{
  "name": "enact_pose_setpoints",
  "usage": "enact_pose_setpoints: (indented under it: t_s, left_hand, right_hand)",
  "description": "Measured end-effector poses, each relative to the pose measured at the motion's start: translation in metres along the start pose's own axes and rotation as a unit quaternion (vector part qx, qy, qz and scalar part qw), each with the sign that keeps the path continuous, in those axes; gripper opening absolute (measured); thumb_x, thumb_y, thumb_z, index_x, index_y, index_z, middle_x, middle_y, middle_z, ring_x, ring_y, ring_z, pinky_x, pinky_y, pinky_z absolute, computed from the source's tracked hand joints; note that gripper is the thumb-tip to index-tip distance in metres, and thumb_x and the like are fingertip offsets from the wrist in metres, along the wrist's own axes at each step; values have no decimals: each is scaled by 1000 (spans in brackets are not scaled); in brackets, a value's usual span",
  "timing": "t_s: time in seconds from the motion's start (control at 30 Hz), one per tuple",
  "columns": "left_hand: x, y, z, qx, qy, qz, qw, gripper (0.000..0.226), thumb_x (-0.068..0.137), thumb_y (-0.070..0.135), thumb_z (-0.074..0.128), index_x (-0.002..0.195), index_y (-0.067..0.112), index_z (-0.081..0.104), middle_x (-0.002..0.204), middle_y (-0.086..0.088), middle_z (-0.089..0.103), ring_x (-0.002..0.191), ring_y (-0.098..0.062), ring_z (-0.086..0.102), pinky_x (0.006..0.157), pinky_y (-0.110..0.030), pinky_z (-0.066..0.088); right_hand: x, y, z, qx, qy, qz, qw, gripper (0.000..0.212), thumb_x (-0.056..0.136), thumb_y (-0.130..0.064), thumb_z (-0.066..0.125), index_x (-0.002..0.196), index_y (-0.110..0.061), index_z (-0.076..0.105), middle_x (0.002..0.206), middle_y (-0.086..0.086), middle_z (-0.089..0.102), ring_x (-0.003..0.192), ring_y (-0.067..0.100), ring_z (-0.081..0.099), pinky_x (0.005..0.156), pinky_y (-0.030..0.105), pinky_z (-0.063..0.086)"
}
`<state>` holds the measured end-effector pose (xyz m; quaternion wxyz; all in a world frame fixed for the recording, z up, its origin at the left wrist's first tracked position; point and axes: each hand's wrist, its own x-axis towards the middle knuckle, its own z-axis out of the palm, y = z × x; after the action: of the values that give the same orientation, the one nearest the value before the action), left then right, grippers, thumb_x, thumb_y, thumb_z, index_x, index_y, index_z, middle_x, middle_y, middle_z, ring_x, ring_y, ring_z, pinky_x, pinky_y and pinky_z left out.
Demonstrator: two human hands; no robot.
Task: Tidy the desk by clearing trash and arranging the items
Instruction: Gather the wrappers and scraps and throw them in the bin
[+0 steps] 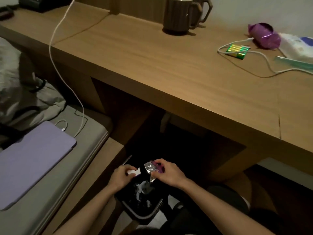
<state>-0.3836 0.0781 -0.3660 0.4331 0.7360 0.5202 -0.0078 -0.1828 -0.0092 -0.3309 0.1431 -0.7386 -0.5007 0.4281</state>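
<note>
Both hands hover over a black trash bin [144, 212] under the wooden desk [169, 70]. My left hand [122, 175] pinches a small white scrap of paper [134, 172]. My right hand [167, 172] grips a crumpled silver and purple wrapper [149, 168]. Shiny crumpled trash lies inside the bin. On the desk's right part sit a purple crumpled wrapper [264, 35], a green battery pack [238, 50], a white cable [271, 65], a white packet [298, 46] and a clear greenish wrapper [294, 62].
Two brown mugs [179, 16] stand at the desk's back. A long white cable [55, 44] runs from the desk down to a purple tablet case [32, 160] on the bed at left. A black phone [39, 3] sits far left.
</note>
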Motion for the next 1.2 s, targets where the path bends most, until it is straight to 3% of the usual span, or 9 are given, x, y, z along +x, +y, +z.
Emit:
enact_pose_setpoints:
  t_s: [0.07,0.13,0.23,0.33,0.43,0.57,0.67,0.9,1.2]
  left_hand:
    - [4,-7,6,10,-25,-16,999,32,89,23,61,121,20,61,113,1,66,96,-13,64,91,-28,48]
    - [3,-6,9,18,-51,-23,998,45,91,25,59,134,17,49,128,-1,59,120,-15,55,103,-27,40]
    - [2,1,9,31,-72,-3,997,56,93,24,56,144,16,34,145,0,44,134,-14,40,106,-21,29]
    - [-1,16,2,35,-57,38,997,54,93,23,55,143,17,35,145,1,44,133,-12,41,103,-16,28]
    - [-8,38,-13,39,-29,76,996,50,93,26,55,141,22,40,142,4,47,129,-9,44,106,-21,34]
    - [-34,76,-38,32,30,144,989,39,92,29,55,130,35,48,127,12,56,119,-3,51,102,-25,41]
    - [-68,117,-56,12,71,206,976,33,92,27,56,123,39,53,116,18,60,107,7,55,95,-19,46]
    - [-147,222,-83,-131,112,327,929,33,90,15,59,118,33,61,107,16,68,103,4,61,87,-13,48]
    - [-178,335,-73,-128,99,439,884,30,92,21,57,117,36,60,107,18,67,103,-1,61,86,-20,51]
  right_hand:
    - [13,6,12,5,-10,14,1000,67,79,-55,62,138,-33,40,123,0,61,108,18,60,93,37,50]
    - [20,11,19,27,-33,23,999,76,79,-56,62,144,-31,32,133,1,55,118,19,55,100,35,46]
    - [23,14,21,57,-50,26,997,76,82,-48,64,147,-29,30,141,0,50,126,16,50,107,32,40]
    - [15,11,9,21,-34,0,999,63,89,-35,61,145,-25,36,137,0,52,124,14,51,105,28,41]
    - [-4,2,-17,2,-9,-60,998,53,91,-32,59,140,-27,42,139,-1,51,127,12,48,107,29,40]
    - [-54,-25,-61,10,45,-152,987,42,92,-29,58,133,-31,50,130,-11,57,116,1,53,99,23,44]
    - [-103,-47,-93,22,67,-219,973,38,93,-31,57,130,-37,52,126,-20,57,113,-4,53,97,22,46]
    - [-212,-75,-160,48,203,-329,921,32,94,-19,56,125,-27,59,115,-16,65,108,7,61,91,23,49]
    - [-294,-43,-237,16,412,-350,841,33,91,-18,60,124,-21,60,112,-13,68,101,13,65,87,28,53]
